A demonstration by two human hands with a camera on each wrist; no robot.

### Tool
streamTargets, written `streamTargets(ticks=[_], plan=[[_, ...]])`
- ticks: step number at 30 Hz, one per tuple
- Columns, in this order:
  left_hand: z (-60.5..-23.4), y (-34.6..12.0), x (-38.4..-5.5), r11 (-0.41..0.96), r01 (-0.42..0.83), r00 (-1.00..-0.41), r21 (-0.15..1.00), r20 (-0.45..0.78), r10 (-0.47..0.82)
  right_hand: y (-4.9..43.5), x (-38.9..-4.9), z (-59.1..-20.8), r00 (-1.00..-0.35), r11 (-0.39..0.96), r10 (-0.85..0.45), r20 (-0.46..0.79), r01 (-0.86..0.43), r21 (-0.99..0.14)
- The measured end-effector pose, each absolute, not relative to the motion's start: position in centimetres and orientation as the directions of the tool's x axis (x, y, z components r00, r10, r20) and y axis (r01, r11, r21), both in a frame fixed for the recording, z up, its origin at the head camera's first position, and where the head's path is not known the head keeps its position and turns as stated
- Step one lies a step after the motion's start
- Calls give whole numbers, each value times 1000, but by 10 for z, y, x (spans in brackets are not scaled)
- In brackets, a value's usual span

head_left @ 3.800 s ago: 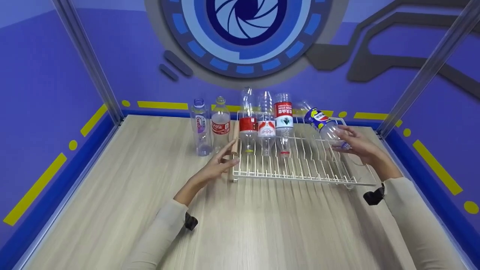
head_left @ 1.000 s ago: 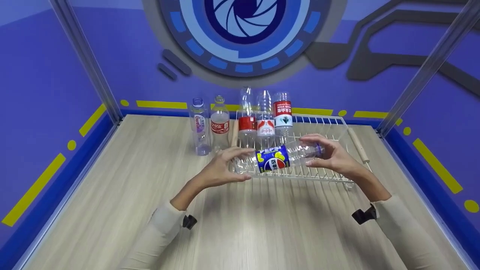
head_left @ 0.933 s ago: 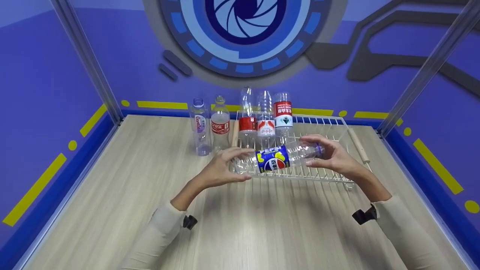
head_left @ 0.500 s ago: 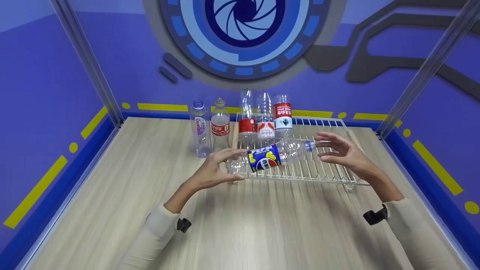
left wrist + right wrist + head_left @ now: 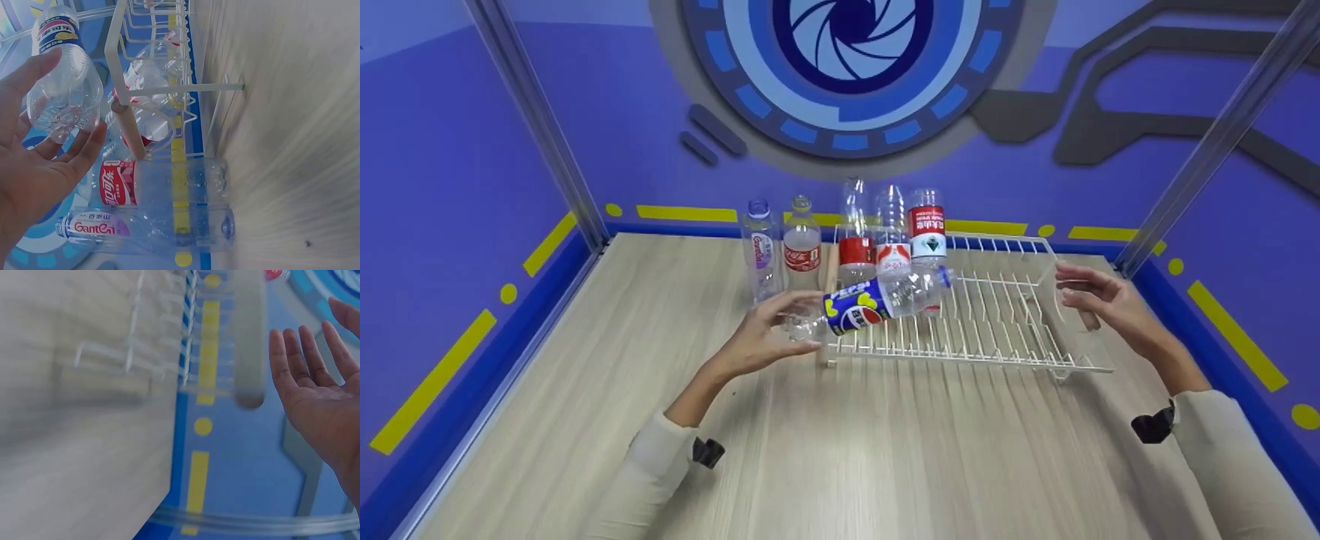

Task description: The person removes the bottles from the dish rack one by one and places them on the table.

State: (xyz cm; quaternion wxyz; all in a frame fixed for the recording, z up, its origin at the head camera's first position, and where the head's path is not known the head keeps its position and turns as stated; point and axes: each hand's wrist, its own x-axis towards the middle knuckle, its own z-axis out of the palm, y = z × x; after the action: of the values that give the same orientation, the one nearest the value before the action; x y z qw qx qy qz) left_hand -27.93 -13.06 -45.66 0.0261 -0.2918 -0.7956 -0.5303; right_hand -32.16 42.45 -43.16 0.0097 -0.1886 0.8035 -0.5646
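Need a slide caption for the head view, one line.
Left hand holding a blue-labelled bottle at a tilt; right hand empty beside a rack bearing three inverted bottles.

A: What does the left wrist view spell out?
B: "GanTen" stands on the Ganten bottle [image 5: 152,229], under small Chinese characters. The Coca-Cola bottle [image 5: 163,183] bears "可口可乐" on its red label [image 5: 118,183].
A: And the Pepsi bottle [image 5: 68,76]?
B: Its blue label [image 5: 56,35] shows "事可乐"; the head view adds Pepsi's round logo [image 5: 863,318].
A: The rightmost inverted bottle [image 5: 928,225]?
B: Its upside-down characters are too small to read surely.
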Motion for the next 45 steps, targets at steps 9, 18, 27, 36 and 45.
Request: streamTargets(ticks=[9,18,27,36,45], plan=[[-460,-147,-285,127,333,-916,934,288,280,445,-328,-450,-945,151,-139,297,-316,-937],[-460,-158,-288,17,329,-927,944,320,197,455,-327,-461,-981,285,-130,145,-177,-942],[-461,-168,-292,-88,268,-954,959,277,112,463,-328,-475,-970,193,-232,70,-116,-974],[-467,-179,-298,-91,264,-964,960,265,3,471,-328,-484,-943,114,-332,12,-53,-992],[-475,-190,-305,-21,252,-967,967,251,-50,469,-328,-489,-932,29,-359,47,-61,-998]])
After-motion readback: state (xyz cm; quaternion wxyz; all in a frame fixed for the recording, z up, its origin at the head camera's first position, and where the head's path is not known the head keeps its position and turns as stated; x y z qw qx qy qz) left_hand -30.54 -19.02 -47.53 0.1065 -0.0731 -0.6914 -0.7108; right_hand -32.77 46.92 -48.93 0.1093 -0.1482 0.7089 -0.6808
